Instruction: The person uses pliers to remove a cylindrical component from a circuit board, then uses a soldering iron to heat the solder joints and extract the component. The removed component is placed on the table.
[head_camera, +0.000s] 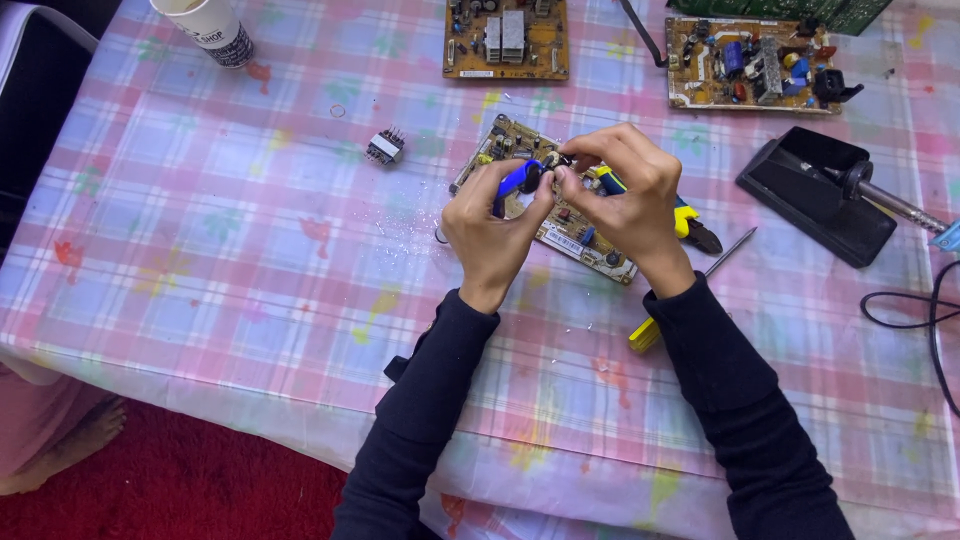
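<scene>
- Head view, looking down: a tabletop (250, 290) covered with a pink, blue and white checked cloth, and two arms in dark sleeves reaching in from the bottom edge.
- The left hand (492, 232) is curled closed around a blue-handled tool (518, 178), with the handle showing between thumb and forefinger.
- The right hand (628, 195) has its fingertips pinched together on a small dark part (556, 160), touching the tip of the blue-handled tool; what the part is cannot be made out.
- Both hands hover just above a tan circuit board (560, 235), which lies tilted near the middle of the tabletop and is partly hidden by them.
- Yellow and black pliers (692, 225) lie just beside the right hand, half covered by it.
- A screwdriver (690, 290) with a yellow handle lies by the right wrist.
- A small transformer (385, 147) sits apart, to the left of the board.
- Two more circuit boards lie at the far edge: one at the centre (506, 40), one to the right (750, 62).
- A black soldering iron stand (815, 195) holding an iron sits on the right.
- A paper cup (205, 28) stands at the far left.
</scene>
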